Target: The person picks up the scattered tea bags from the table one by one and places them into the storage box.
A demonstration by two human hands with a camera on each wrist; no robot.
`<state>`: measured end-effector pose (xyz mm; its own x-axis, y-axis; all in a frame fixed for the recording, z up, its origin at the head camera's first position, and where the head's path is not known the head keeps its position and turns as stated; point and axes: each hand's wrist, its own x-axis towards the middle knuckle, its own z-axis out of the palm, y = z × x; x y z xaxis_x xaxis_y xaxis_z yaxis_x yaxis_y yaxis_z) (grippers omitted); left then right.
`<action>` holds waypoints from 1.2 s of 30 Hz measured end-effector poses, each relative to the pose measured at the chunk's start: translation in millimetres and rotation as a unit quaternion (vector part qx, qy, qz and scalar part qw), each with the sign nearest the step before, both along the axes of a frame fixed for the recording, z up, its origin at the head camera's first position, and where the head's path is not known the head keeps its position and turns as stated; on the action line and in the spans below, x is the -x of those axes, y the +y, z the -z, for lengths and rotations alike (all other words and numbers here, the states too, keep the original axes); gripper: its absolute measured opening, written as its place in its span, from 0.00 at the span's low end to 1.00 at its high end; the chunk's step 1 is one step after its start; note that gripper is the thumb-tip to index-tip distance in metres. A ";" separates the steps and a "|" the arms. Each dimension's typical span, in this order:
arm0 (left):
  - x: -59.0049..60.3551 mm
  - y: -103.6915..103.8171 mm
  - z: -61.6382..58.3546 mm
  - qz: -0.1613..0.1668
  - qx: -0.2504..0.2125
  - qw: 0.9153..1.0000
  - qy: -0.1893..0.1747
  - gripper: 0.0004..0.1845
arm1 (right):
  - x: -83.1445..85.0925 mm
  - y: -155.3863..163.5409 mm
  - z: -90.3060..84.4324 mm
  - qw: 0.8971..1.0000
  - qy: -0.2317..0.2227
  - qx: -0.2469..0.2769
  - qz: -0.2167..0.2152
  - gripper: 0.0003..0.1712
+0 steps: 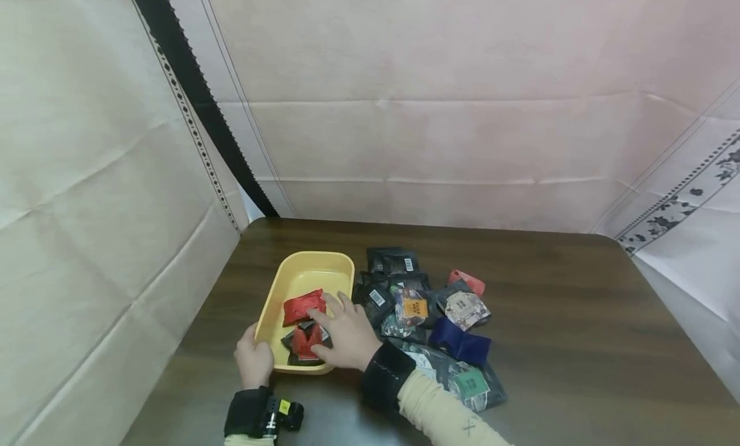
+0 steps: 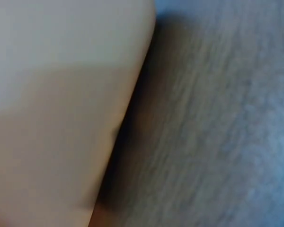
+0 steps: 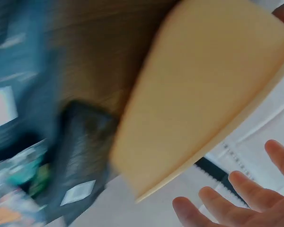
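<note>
Left hand (image 1: 253,359) grips the near left corner of the yellow tray (image 1: 300,276), with fingers curled over the rim and the thumb on the outside wall. Right hand (image 1: 345,333) lies over the near right part of the tray, fingers straight and spread, touching the packets inside; it holds nothing. Under its fingertips is a red and black packet (image 1: 302,344), and just beyond it a red packet (image 1: 302,306), both inside the tray.

Right of the tray, on the dark wooden counter (image 1: 578,317), a heap of small packets lies close together: a clear packet with a green label (image 1: 469,383) nearest, then a dark blue packet (image 1: 458,342), one with an orange label (image 1: 414,307), black packets with white barcode stickers (image 1: 377,297), and a red packet (image 1: 467,280) farther back. The writing on the labels is too small to read.
</note>
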<state>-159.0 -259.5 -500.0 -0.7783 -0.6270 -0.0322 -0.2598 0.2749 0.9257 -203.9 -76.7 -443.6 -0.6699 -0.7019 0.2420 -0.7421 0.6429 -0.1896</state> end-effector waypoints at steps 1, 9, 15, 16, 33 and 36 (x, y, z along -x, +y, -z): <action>0.0 -1.4 -0.6 -0.001 -0.001 1.000 0.000 0.28 | 1.7 5.9 -0.2 1.000 -0.003 -0.001 0.006 0.34; -1.3 -8.9 -4.9 -0.008 -0.013 1.000 -0.008 0.28 | 18.4 64.6 12.5 0.998 0.001 -0.003 0.060 0.34; -5.0 -11.6 -5.0 -0.014 -0.007 1.000 -0.011 0.28 | 25.5 105.1 23.3 0.995 0.006 0.000 0.097 0.34; -5.8 -11.9 -4.7 -0.015 -0.006 1.000 -0.012 0.28 | 26.2 111.6 25.0 0.995 0.005 -0.004 0.104 0.34; -4.3 -4.3 -1.5 -0.009 -0.006 1.000 -0.029 0.29 | 26.9 168.7 49.4 0.978 -0.101 -0.066 0.172 0.29; -3.0 -0.7 -2.3 -0.004 -0.018 0.999 -0.028 0.29 | 28.9 172.0 49.7 0.979 -0.094 -0.061 0.168 0.23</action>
